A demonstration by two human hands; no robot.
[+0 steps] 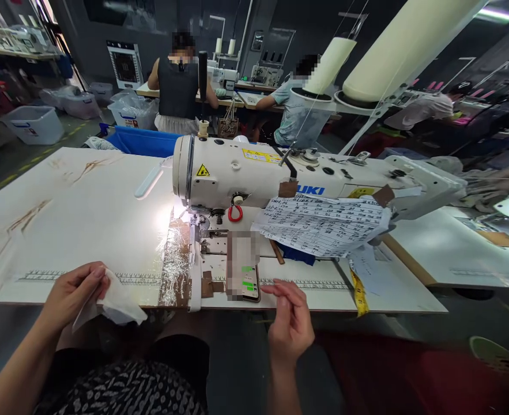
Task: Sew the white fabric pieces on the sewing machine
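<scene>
Pinched in my left hand is a thin white piece of cloth or tissue, hanging at the table's front edge. My right hand is raised beside a phone, fingers loosely curled and index finger pointing towards its lower right edge; I see nothing held in it. The phone lies on the bed of a white sewing machine, its screen lit and partly blurred. The needle area is lit by a lamp, left of the phone.
A handwritten paper sheet is taped to the machine. A yellow tape measure hangs over the front edge. Large thread cones stand above. A blue bin is behind the table. Other people sit at machines further back.
</scene>
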